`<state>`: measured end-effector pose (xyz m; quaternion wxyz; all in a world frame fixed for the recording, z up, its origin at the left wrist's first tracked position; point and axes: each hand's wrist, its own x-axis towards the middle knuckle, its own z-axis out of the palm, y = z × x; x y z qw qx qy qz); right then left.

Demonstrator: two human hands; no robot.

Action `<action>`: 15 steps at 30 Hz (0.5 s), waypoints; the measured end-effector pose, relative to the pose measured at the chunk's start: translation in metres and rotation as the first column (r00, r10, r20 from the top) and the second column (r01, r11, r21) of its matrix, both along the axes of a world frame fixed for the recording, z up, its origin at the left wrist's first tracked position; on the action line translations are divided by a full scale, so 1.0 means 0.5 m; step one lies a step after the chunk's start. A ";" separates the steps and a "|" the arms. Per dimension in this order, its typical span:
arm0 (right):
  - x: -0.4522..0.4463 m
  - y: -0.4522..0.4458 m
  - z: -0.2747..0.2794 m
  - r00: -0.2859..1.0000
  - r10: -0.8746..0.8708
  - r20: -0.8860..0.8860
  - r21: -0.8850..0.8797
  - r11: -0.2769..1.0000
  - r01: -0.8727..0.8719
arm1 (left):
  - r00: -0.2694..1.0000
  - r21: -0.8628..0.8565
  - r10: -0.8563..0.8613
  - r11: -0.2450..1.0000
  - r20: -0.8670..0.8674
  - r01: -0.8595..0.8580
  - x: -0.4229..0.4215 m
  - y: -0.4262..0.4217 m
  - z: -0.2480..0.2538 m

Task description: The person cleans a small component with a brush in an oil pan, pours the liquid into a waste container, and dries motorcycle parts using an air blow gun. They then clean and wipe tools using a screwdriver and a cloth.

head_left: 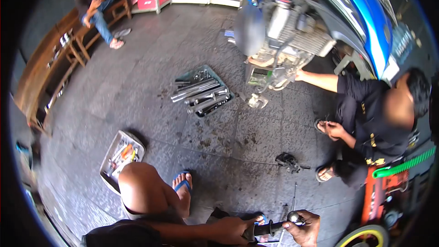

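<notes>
At the bottom of the view my left hand (231, 230) is closed round one end of a dark rod-like part (274, 227). My right hand (305, 229) grips the other end, its thumb beside a round, shiny tip. Between the hands a dark collar shows on the part. What the part is I cannot make out. Beneath my hands lie a thin rod and my sandalled foot, partly hidden. A dark crumpled object (289, 162) rests on the floor above my right hand.
A tray of sockets and bars (227, 87) lies mid-floor; a tool box (105, 164) stands left of my knee. At right a person (372, 114) squats by a blue motorcycle (378, 23). Another person (93, 4) sits on a bench (41, 71). A red stand (372, 199) is at lower right.
</notes>
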<state>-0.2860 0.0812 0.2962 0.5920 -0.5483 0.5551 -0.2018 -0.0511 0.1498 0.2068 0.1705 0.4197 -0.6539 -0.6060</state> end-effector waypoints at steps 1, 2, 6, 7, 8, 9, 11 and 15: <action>0.017 0.006 0.026 0.998 0.051 -0.034 -0.117 0.992 -0.055 | 0.999 0.014 0.024 1.000 -0.039 -0.024 0.011 0.016 0.000; 0.033 0.012 0.046 0.992 0.101 -0.071 -0.227 0.967 -0.114 | 0.996 0.032 0.048 0.998 -0.076 -0.045 0.019 0.029 -0.003; 0.077 0.002 0.087 0.943 0.108 -0.315 -0.531 0.804 -0.269 | 0.906 0.115 0.045 0.993 -0.421 0.004 0.046 0.061 -0.026; 0.092 0.002 0.097 0.954 0.086 -0.288 -0.548 0.802 -0.238 | 0.895 0.114 0.050 0.993 -0.443 0.001 0.060 0.067 -0.015; 0.108 0.004 0.107 0.970 0.074 -0.231 -0.525 0.830 -0.188 | 0.831 0.224 0.121 0.975 -0.544 0.005 0.076 0.074 0.005; 0.119 0.003 0.115 0.972 0.042 -0.230 -0.565 0.807 -0.169 | 0.753 0.330 0.199 0.944 -0.627 0.025 0.092 0.078 0.015; 0.142 -0.002 0.128 0.974 0.005 -0.224 -0.604 0.784 -0.143 | 0.728 0.320 0.200 0.947 -0.655 0.028 0.113 0.075 0.007; 0.218 -0.003 0.135 0.965 0.025 -0.262 -0.648 0.736 -0.195 | 0.773 0.215 0.208 0.972 -0.599 -0.095 0.168 0.086 0.021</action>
